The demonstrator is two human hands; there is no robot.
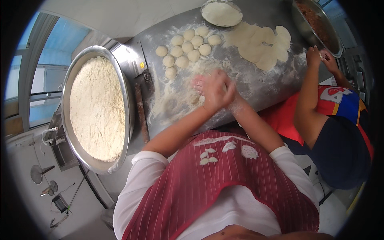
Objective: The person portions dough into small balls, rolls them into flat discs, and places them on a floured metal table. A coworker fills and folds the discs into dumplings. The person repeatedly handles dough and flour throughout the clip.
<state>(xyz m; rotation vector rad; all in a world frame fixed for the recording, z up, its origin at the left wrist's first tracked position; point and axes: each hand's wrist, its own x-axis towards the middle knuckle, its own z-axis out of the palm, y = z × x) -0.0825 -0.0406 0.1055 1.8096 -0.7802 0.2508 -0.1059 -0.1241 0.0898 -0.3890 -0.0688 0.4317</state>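
My left hand (213, 95) and my right hand (230, 90) are pressed together over the floured steel table (249, 85). They overlap and are blurred by motion, with flour on the fingers. Whether anything lies between the palms is hidden. Just under my left hand a small piece of dough (195, 98) shows on loose flour. Beyond my hands several round dough balls (187, 47) sit in loose rows. To their right, thin flat dough rounds (258, 45) overlap one another.
A big metal basin of dough (97, 111) stands at left, beside a rolling pin (141, 114) and a cleaver (136, 58). At the back is a bowl of flour (221, 14). A co-worker's hands (319, 55) work near a bowl of reddish filling (315, 22).
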